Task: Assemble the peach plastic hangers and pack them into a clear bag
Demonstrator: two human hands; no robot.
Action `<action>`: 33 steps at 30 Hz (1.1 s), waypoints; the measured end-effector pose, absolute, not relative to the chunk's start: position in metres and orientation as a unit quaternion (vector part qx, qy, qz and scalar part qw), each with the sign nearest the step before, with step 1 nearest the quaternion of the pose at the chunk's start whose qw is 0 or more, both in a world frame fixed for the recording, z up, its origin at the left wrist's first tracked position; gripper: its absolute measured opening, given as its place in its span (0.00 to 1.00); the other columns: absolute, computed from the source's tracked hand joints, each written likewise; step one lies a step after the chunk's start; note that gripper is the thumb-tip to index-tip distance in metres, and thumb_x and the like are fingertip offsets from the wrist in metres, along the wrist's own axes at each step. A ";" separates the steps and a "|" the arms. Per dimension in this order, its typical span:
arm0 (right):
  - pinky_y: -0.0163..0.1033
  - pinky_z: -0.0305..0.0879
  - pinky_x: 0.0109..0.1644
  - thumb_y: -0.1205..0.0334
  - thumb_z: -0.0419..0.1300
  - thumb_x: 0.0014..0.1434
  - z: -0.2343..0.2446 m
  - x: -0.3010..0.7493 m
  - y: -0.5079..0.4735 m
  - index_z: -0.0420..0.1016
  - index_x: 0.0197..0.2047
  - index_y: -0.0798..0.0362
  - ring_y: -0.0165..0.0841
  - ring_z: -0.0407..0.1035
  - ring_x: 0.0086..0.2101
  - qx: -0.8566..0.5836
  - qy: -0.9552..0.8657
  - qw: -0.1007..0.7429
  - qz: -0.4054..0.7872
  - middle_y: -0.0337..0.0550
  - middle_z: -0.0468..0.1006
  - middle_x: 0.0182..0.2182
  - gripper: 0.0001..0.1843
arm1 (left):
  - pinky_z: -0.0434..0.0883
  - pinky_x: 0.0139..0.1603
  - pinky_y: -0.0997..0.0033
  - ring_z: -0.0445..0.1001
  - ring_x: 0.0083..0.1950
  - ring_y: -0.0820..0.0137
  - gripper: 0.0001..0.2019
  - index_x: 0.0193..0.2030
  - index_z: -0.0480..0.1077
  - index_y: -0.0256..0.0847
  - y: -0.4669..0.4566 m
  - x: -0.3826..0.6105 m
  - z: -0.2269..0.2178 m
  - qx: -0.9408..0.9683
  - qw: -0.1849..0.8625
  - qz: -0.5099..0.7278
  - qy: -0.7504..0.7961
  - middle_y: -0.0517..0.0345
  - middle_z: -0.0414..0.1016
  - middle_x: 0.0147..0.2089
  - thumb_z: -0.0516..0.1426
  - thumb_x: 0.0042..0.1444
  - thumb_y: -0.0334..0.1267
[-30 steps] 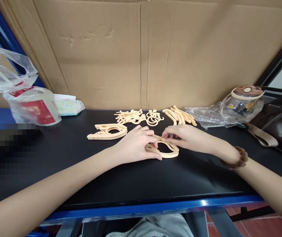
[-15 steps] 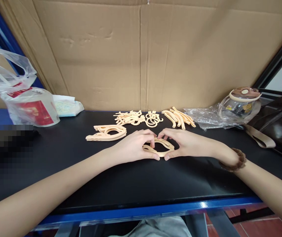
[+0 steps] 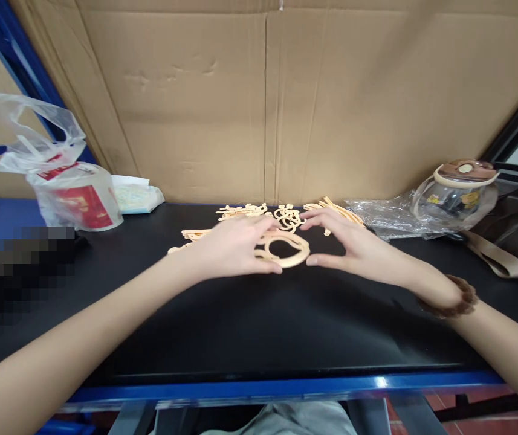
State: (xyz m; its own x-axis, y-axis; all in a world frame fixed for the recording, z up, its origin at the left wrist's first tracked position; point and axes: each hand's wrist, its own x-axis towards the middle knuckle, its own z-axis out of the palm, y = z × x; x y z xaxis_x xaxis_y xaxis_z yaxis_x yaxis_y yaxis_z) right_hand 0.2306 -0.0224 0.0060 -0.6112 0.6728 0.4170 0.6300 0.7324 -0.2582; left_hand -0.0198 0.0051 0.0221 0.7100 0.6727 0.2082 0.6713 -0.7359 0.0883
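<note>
Frame (image 3: 294, 261), cream, sits in front of the hook pile (image 3: 288, 212); can't tell if it touches the surface (image 3: 259, 326). Left grip (image 3: 234, 248) clamped on the frame's left side, right grip (image 3: 356, 244) spread, thumb at or just beside the other end. Looks like moulded plastic: likely light, stiff, slightly slick, slim ribs may crack if twisted. I'd pinch the thick outer curve, the loop gives room to hook round it. Containers: clear bag (image 3: 45, 154) left of hook pile holds a red-labelled tub (image 3: 77, 208), contents hidden; flask (image 3: 456, 202) right of hook pile, lidded, can't make out liquid
</note>
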 end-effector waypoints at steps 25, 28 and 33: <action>0.50 0.61 0.58 0.47 0.51 0.64 -0.014 0.240 -0.012 0.69 0.56 0.50 0.42 0.65 0.53 -0.402 -0.903 0.091 0.121 0.49 0.69 0.54 0.23 | 0.66 0.52 0.68 0.69 0.58 0.53 0.37 0.61 0.65 0.45 0.046 -0.096 0.065 0.834 0.093 -0.120 0.531 0.51 0.68 0.61 0.58 0.44 0.58; 0.50 0.61 0.58 0.47 0.50 0.64 -0.014 0.240 -0.012 0.69 0.56 0.51 0.42 0.65 0.53 -0.403 -0.904 0.084 0.116 0.49 0.69 0.54 0.23 | 0.65 0.53 0.68 0.67 0.59 0.53 0.39 0.61 0.65 0.43 0.048 -0.097 0.063 0.832 0.100 -0.116 0.533 0.50 0.67 0.62 0.59 0.42 0.58; 0.50 0.61 0.58 0.48 0.50 0.65 -0.012 0.239 -0.013 0.68 0.56 0.52 0.42 0.65 0.53 -0.403 -0.905 0.077 0.111 0.50 0.68 0.55 0.23 | 0.66 0.52 0.68 0.69 0.58 0.53 0.37 0.60 0.65 0.44 0.049 -0.098 0.062 0.832 0.116 -0.108 0.532 0.51 0.68 0.62 0.60 0.43 0.55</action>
State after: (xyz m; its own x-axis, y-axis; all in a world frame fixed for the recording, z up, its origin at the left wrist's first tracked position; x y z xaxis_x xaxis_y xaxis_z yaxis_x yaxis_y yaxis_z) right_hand 0.2389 -0.0126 -0.0122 -0.6631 0.7469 0.0496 0.7130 0.6504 -0.2621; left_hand -0.0985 0.0487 0.0616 0.4107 0.8600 -0.3028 0.9101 -0.4069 0.0787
